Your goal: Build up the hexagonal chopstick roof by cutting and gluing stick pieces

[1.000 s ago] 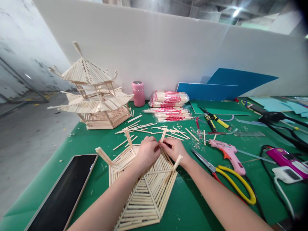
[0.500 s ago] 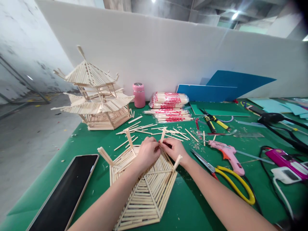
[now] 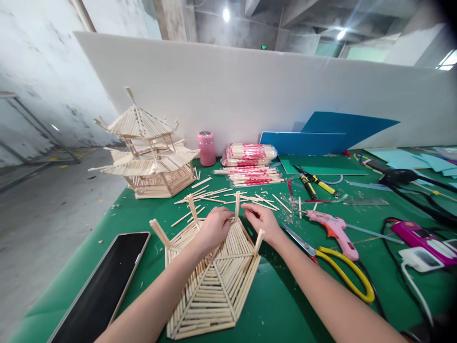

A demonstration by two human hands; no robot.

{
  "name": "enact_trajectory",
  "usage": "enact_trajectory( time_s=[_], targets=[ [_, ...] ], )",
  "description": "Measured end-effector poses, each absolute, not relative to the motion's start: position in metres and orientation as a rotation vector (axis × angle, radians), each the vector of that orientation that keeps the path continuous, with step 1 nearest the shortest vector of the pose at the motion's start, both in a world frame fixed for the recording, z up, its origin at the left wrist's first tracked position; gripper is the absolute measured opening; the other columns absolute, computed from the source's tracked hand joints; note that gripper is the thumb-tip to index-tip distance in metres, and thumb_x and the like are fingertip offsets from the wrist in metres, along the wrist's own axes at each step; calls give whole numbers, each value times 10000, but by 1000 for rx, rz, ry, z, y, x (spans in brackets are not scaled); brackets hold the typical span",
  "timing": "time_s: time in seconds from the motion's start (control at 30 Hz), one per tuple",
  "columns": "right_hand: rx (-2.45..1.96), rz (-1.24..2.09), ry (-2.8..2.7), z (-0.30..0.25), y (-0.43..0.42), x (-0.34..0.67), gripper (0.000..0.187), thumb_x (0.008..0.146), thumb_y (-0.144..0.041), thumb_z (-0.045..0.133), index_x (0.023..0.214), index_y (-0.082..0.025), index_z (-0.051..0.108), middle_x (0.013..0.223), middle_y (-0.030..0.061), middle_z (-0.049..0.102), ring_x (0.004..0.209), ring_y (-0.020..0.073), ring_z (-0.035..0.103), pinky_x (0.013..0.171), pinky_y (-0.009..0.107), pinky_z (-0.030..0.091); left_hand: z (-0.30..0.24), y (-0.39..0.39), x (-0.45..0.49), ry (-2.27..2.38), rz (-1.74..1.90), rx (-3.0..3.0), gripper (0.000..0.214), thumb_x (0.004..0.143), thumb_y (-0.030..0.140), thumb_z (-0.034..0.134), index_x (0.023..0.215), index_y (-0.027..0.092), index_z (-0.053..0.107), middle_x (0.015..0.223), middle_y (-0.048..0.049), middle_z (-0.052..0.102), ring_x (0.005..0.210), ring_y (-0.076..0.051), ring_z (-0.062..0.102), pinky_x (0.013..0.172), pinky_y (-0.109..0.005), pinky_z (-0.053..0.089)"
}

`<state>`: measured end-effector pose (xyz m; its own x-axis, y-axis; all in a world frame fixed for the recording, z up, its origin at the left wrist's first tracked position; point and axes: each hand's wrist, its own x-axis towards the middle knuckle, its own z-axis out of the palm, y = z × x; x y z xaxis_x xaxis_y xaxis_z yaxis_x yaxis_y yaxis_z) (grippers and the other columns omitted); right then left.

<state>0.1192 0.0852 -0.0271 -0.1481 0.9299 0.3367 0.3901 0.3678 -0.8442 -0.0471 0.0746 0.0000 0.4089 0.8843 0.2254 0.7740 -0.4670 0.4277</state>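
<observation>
A six-sided wooden-stick base (image 3: pixel 210 295), with radiating ribs and rows of sticks, lies on the table below my hands. Short stick posts rise from several of its corners. My left hand (image 3: pixel 215 229) reaches over the base, fingers curled close beside the far corner post (image 3: pixel 237 206); whatever its fingertips pinch is hidden. To the right of that post is my right hand (image 3: pixel 263 223), its thumb and index finger parted and apart from the post. Another post (image 3: pixel 259 241) stands at the right corner, and two posts, including the left one (image 3: pixel 160 233), stand on the left.
A stick pagoda (image 3: pixel 153 162) stands back left, near a pink canister (image 3: pixel 206 148) and bundled sticks (image 3: pixel 250 155). Loose sticks lie beyond the base. At right are scissors (image 3: pixel 342 271), a pink glue gun (image 3: pixel 332 231) and pliers (image 3: pixel 314 183). A phone (image 3: pixel 103 286) lies left.
My right hand has drawn back from the far corner post, its fingers parting. My left fingers have shifted slightly left of it. The post stands more upright, and the view has tilted up a little.
</observation>
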Motion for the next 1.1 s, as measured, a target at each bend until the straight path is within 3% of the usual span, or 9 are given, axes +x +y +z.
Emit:
enact_trajectory(
  time_s=[0.57,0.87,1.1],
  targets=[
    [-1269,687,-1782,-20,83,134,234,735,-161,496,897,-176,665,852,61,680,737,167,619,687,297,487,-1,69,-45,1444,641,2367,280,754,84,399,813,154,664,901,-77,639,862,-193,552,786,-305,425],
    [-1270,672,-1827,-22,82,134,232,744,-158,491,901,-182,661,797,47,659,677,156,596,637,282,478,-2,80,-32,1584,691,2270,157,741,240,522,656,171,636,716,-38,622,744,-187,550,675,-299,414],
    [-1262,664,-1820,-26,81,134,227,748,-158,494,899,-191,659,829,52,661,718,162,604,676,294,483,-8,86,-29,1562,711,2291,174,722,213,554,561,166,599,662,-27,602,711,-174,528,662,-285,397]
  ],
)
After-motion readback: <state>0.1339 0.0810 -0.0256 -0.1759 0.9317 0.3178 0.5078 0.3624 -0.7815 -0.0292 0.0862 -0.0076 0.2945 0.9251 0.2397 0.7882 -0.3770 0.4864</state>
